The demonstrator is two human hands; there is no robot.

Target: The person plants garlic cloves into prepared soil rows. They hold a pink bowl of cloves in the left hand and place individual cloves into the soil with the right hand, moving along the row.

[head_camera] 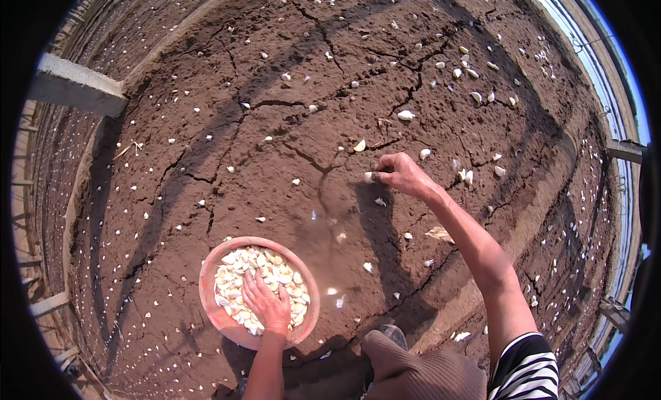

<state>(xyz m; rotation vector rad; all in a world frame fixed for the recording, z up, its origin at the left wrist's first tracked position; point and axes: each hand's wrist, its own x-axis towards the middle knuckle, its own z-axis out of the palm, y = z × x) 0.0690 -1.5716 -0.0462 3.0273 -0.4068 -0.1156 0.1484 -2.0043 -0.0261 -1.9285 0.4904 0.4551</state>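
My left hand [264, 303] lies palm down on a heap of pale garlic cloves [258, 263], its fingers a little apart. The cloves fill a round reddish plastic basin [207, 302] resting on the soil in front of me. Further out and to the right, my right hand [400, 174] pinches a white garlic clove [369, 177] between thumb and fingers, low over the brown ground. Beyond that hand lie a loose clove [360, 145] and another larger clove [406, 115]. A single clove [380, 201] sits in the hand's shadow.
Cracked, damp soil [289, 126] carries many scattered cloves. A concrete post [77, 85] stands at the left edge, and another post [625, 150] at the right. A raised earth ridge [496, 266] runs along the right side. My bent knee [423, 369] is at the bottom.
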